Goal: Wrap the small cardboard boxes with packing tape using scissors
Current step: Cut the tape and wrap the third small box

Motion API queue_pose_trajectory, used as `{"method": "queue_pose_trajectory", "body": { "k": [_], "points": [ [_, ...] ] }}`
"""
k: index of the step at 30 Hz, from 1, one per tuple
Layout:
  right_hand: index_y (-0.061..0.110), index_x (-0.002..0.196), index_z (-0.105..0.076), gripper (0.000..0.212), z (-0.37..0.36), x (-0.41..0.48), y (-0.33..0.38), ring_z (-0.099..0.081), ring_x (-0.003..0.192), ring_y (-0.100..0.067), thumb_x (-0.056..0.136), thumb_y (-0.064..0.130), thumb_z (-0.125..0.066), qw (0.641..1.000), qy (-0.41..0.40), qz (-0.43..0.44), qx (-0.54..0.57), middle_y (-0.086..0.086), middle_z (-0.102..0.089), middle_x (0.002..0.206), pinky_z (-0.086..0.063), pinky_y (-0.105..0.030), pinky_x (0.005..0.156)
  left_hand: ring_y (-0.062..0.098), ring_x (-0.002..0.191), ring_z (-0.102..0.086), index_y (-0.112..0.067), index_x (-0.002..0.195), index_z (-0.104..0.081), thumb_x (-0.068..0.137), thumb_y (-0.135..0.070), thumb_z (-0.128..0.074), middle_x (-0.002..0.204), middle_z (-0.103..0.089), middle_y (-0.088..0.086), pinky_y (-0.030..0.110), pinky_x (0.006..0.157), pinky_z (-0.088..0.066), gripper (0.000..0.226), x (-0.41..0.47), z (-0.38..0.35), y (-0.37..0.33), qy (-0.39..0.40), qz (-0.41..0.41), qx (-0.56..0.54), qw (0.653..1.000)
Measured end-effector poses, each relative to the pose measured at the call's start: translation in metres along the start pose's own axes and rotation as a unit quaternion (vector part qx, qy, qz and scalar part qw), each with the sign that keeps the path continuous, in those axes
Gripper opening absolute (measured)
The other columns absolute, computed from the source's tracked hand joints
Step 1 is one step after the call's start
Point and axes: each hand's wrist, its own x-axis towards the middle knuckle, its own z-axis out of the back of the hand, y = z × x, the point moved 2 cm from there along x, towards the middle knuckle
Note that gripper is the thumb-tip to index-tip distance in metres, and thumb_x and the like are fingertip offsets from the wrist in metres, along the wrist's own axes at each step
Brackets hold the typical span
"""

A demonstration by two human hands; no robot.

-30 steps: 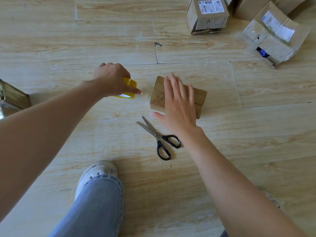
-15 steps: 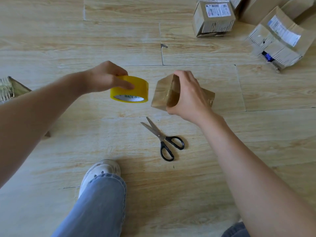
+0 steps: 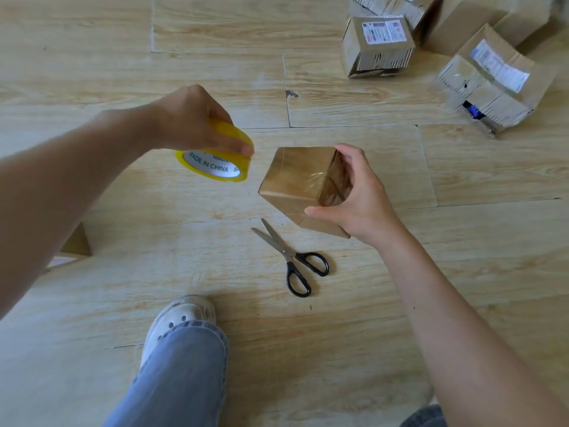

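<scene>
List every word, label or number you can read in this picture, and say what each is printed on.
"MADE IN CHINA": inside the core of the tape roll, held in the left hand.
Shipping label on the near box: print and barcodes too small to read.
Label on the right box: blurred, unreadable.
Held box, scissors: no text.

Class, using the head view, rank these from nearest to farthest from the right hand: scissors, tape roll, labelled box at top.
From the right hand:
1. scissors, just below-left on the floor.
2. tape roll, left, held in the left hand.
3. labelled box, top, among the pile.
</scene>
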Motion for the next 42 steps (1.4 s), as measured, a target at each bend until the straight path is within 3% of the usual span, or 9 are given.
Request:
{"method": "queue_pose_trajectory", "body": {
  "k": [3, 13, 19, 25, 32, 36, 38, 40, 42],
  "points": [
    [0.044, 0.131, -0.033, 0.100, 0.004, -0.003, -0.007, -0.044, 0.116, 0.014, 0.054, 0.025, -0.095, 1.000, 0.004, -0.001, 0.009, 0.034, -0.044, 0.118, -0.037, -0.012, 0.095, 0.015, 0.068, -0.060, -0.023, 0.073, -0.072, 0.045, -0.077, -0.063, 0.070, -0.064, 0.002, 0.025, 0.056, -0.045, 0.061, 0.002, -0.008, -0.002, 0.014, -0.002, 0.019, 1.000],
    [0.038, 0.136, -0.034, 0.103, 0.011, -0.012, -0.015, -0.048, 0.125, -0.002, 0.052, 0.031, -0.093, 1.000, 0.002, -0.001, 0.026, 0.021, -0.048, 0.129, -0.043, -0.032, 0.106, 0.014, 0.070, -0.061, -0.026, 0.076, -0.071, 0.049, -0.079, -0.063, 0.073, -0.066, -0.001, 0.026, 0.058, -0.047, 0.060, 0.019, -0.029, -0.011, 0.046, 0.001, 0.039, 0.998],
    [0.035, 0.136, -0.036, 0.102, 0.016, -0.018, -0.022, -0.049, 0.121, 0.005, 0.048, 0.036, -0.089, 0.999, -0.008, -0.005, 0.053, 0.028, -0.051, 0.123, -0.042, -0.022, 0.101, 0.014, 0.075, -0.061, -0.028, 0.079, -0.071, 0.047, -0.080, -0.060, 0.076, -0.066, -0.002, 0.028, 0.061, -0.045, 0.062, 0.027, -0.042, -0.020, 0.072, -0.003, 0.031, 0.997],
    [0.045, 0.131, -0.034, 0.099, 0.020, -0.026, -0.033, -0.049, 0.122, 0.005, 0.050, 0.034, -0.089, 0.998, -0.017, -0.011, 0.065, 0.037, -0.050, 0.122, -0.043, -0.014, 0.096, 0.015, 0.078, -0.062, -0.028, 0.083, -0.073, 0.044, -0.081, -0.060, 0.080, -0.068, -0.002, 0.029, 0.063, -0.047, 0.067, 0.034, -0.054, -0.029, 0.087, -0.010, 0.027, 0.996],
    [0.033, 0.139, -0.031, 0.101, 0.026, -0.031, -0.037, -0.046, 0.126, 0.003, 0.059, 0.020, -0.091, 0.998, -0.004, -0.026, 0.064, 0.017, -0.048, 0.134, -0.039, -0.022, 0.105, 0.016, 0.081, -0.063, -0.029, 0.086, -0.073, 0.040, -0.083, -0.059, 0.083, -0.068, -0.003, 0.032, 0.069, -0.052, 0.072, 0.038, -0.064, -0.036, 0.107, -0.004, 0.030, 0.994],
    [0.029, 0.148, -0.020, 0.104, 0.032, -0.036, -0.030, -0.033, 0.133, 0.004, 0.069, 0.018, -0.087, 0.999, 0.011, -0.048, 0.003, 0.010, -0.036, 0.148, -0.028, -0.016, 0.107, 0.012, 0.080, -0.062, -0.031, 0.086, -0.073, 0.041, -0.082, -0.061, 0.082, -0.068, -0.006, 0.027, 0.063, -0.050, 0.069, 0.036, -0.071, -0.038, 0.106, -0.005, 0.012, 0.994],
    [0.027, 0.154, -0.005, 0.112, 0.032, -0.040, -0.022, -0.013, 0.141, 0.002, 0.074, 0.024, -0.083, 0.995, 0.005, -0.046, -0.084, 0.008, -0.011, 0.160, -0.016, -0.019, 0.113, 0.010, 0.077, -0.063, -0.031, 0.084, -0.074, 0.040, -0.082, -0.061, 0.079, -0.068, -0.007, 0.028, 0.065, -0.052, 0.069, 0.035, -0.076, -0.040, 0.102, -0.012, 0.006, 0.995],
    [0.020, 0.154, 0.007, 0.121, 0.027, -0.042, -0.010, 0.008, 0.148, -0.012, 0.073, 0.036, -0.082, 0.969, -0.014, 0.011, -0.248, 0.003, 0.013, 0.161, -0.002, -0.035, 0.120, 0.008, 0.073, -0.064, -0.030, 0.081, -0.075, 0.039, -0.084, -0.060, 0.074, -0.069, -0.007, 0.028, 0.064, -0.052, 0.070, 0.036, -0.079, -0.044, 0.098, -0.019, 0.006, 0.995],
    [0.016, 0.153, 0.015, 0.128, 0.014, -0.039, 0.004, 0.017, 0.147, -0.019, 0.071, 0.051, -0.078, 0.921, -0.009, 0.083, -0.381, -0.002, 0.021, 0.160, 0.014, -0.039, 0.117, 0.007, 0.069, -0.063, -0.029, 0.079, -0.075, 0.040, -0.084, -0.061, 0.072, -0.068, -0.007, 0.024, 0.057, -0.048, 0.069, 0.037, -0.081, -0.051, 0.093, -0.025, 0.010, 0.995]
  ]
}}
